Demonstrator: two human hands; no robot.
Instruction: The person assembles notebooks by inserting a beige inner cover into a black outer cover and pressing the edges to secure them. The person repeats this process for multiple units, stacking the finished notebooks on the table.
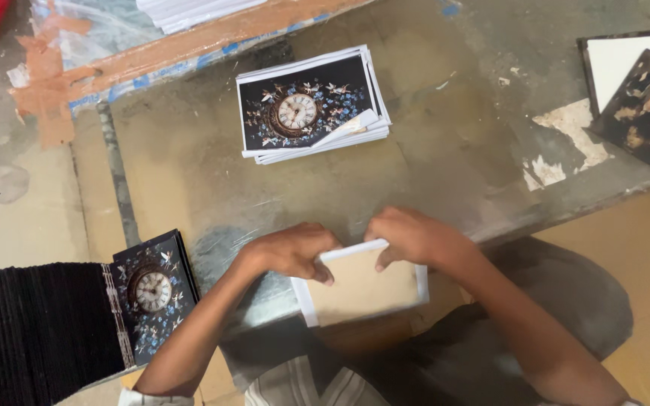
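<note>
1. Both hands pinch one square board: I see the left hand (291, 252) curled over its near-left top edge, fingers closed on it.
2. I see the right hand (408, 237) pressing its fingers on the top-right edge of the white-framed board (362, 289), tan face up.
3. That board hangs over the near edge of the worn table (453, 150), above the person's lap.
4. Farther back I see a stack of clock prints (306, 105), dark with flowers.
5. At left, a finished clock panel (152, 293) lies beside a black ribbed cloth (31, 331).
6. At far right I see a dark portrait panel (648, 105) leaning across a white one.
</note>
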